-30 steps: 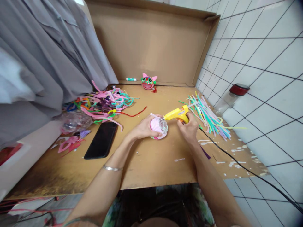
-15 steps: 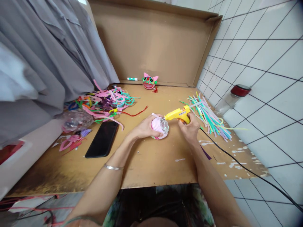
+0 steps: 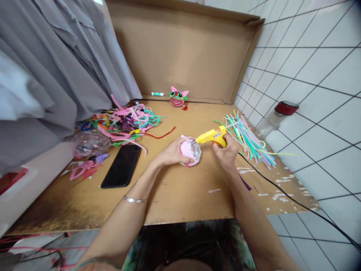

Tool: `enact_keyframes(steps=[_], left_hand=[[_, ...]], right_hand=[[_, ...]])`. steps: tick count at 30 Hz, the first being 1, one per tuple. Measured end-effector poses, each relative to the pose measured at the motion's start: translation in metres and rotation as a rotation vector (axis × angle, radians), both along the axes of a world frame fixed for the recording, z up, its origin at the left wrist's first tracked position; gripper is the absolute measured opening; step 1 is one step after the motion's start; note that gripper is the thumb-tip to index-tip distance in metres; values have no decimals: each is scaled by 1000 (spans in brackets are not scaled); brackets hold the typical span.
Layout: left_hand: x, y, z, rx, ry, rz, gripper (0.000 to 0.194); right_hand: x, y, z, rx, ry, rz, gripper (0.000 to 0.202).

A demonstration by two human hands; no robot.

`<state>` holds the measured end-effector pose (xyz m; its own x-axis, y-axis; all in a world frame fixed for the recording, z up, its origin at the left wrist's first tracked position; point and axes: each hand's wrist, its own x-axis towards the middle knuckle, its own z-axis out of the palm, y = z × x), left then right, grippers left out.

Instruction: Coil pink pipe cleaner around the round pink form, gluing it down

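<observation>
My left hand grips a small rounded clear plastic piece partly wrapped in pale pink pipe cleaner, with darker pink low on its left side. The pipe cleaner's loose end sticks up at the top. In my right hand is a yellow glue gun, its fingers wrapped round the handle. The gun points left, and its metal nozzle meets the upper edge of the wrapping, beside the bare clear plastic. A black cord runs from the gun toward the lower right.
A black phone lies left, below tangled pipe cleaners and a crumpled clear plastic piece. Straight pipe cleaners and a red-lidded jar are right. A pink-eared figure and glue stick stand behind.
</observation>
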<state>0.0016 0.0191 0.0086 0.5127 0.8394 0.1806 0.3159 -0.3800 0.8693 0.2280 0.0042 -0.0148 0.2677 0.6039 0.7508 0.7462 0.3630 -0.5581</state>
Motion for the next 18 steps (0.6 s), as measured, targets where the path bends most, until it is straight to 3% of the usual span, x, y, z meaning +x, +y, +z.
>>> enact_keyframes(steps=[18], left_hand=[[-1,1,-3,15,11,-10,76]], right_hand=[[0,-2,6,-53,18,1,14]])
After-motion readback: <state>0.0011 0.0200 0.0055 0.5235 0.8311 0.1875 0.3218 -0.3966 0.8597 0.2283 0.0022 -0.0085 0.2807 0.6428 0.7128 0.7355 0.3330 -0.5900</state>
